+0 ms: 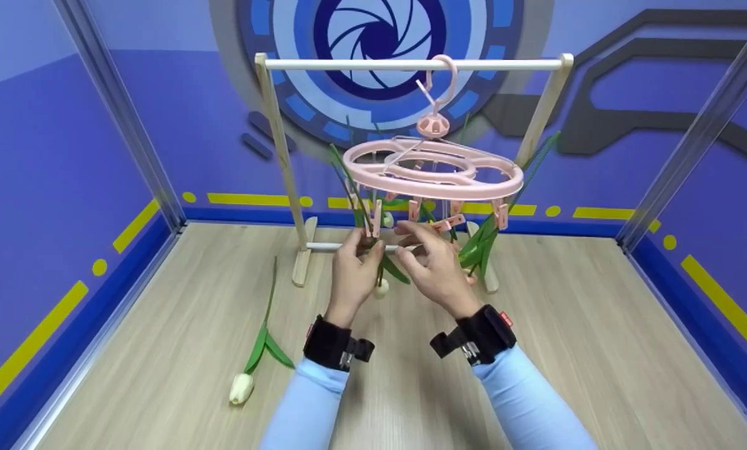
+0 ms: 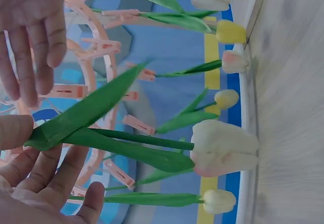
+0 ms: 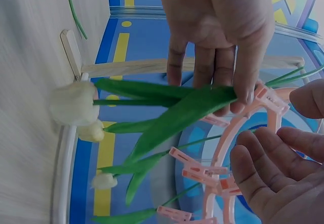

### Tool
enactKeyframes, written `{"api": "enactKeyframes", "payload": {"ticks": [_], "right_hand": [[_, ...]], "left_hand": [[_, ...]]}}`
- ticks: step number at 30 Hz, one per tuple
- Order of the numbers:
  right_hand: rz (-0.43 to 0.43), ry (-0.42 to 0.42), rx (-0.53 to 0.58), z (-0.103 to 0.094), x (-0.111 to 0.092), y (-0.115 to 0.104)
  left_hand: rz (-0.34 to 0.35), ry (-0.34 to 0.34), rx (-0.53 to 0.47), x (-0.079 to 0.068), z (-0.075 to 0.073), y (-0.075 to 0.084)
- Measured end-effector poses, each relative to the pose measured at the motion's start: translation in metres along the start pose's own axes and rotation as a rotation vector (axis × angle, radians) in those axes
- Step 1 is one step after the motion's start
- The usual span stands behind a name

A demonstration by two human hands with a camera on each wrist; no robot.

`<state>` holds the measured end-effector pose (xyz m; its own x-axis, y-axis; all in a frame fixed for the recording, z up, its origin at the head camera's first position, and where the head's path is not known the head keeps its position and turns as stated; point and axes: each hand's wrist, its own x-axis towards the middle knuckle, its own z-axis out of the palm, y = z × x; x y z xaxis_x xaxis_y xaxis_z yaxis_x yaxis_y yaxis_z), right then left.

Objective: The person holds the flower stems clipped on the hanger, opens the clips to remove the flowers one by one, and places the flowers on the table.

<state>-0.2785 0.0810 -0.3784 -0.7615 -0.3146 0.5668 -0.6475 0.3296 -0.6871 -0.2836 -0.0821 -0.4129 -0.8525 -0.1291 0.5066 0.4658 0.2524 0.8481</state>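
My left hand [image 1: 355, 275] pinches a white tulip [image 2: 223, 148] by the stem and leaf base between thumb and fingers. The tulip hangs head down, and its stem end rises to a pink clothespin [image 1: 376, 217] on the hanger's left side. In the right wrist view, that clothespin [image 3: 271, 98] is right beside the left fingertips. My right hand [image 1: 439, 272] hovers to the right of it with loosely bent fingers, apart from the tulip. The right wrist view shows nothing between the fingers of the right hand [image 3: 283, 178].
A pink oval hanger [image 1: 432, 187] hangs from the white bar [image 1: 360, 64] of a wooden stand [image 1: 279, 137]. Several tulips, white, yellow [image 2: 230, 32] and pinkish, hang upside down from its clothespins. Another white tulip [image 1: 241, 389] lies on the table [image 1: 185, 350] at the left.
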Motion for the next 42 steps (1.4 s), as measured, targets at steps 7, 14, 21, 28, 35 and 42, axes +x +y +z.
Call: {"api": "enactKeyframes", "payload": {"ticks": [7, 14, 21, 28, 35, 42], "right_hand": [[0.002, 0.009, 0.005, -0.006, 0.006, -0.001], [0.004, -0.005, 0.055, -0.010, 0.013, 0.000], [0.052, -0.100, 0.155, -0.016, 0.022, 0.000], [0.097, -0.207, 0.252, -0.019, 0.027, -0.002], [0.132, -0.257, 0.303, -0.019, 0.028, -0.001], [0.140, -0.251, 0.312, -0.022, 0.028, 0.000]], "left_hand": [[-0.013, -0.028, -0.010, -0.010, -0.005, 0.011], [-0.025, -0.078, -0.058, -0.021, -0.007, 0.019], [-0.065, -0.132, -0.097, -0.025, -0.006, 0.022], [-0.068, -0.159, -0.162, -0.028, -0.004, 0.023], [-0.101, -0.186, -0.201, -0.034, -0.005, 0.019], [-0.089, -0.173, -0.193, -0.042, -0.007, 0.012]]}}
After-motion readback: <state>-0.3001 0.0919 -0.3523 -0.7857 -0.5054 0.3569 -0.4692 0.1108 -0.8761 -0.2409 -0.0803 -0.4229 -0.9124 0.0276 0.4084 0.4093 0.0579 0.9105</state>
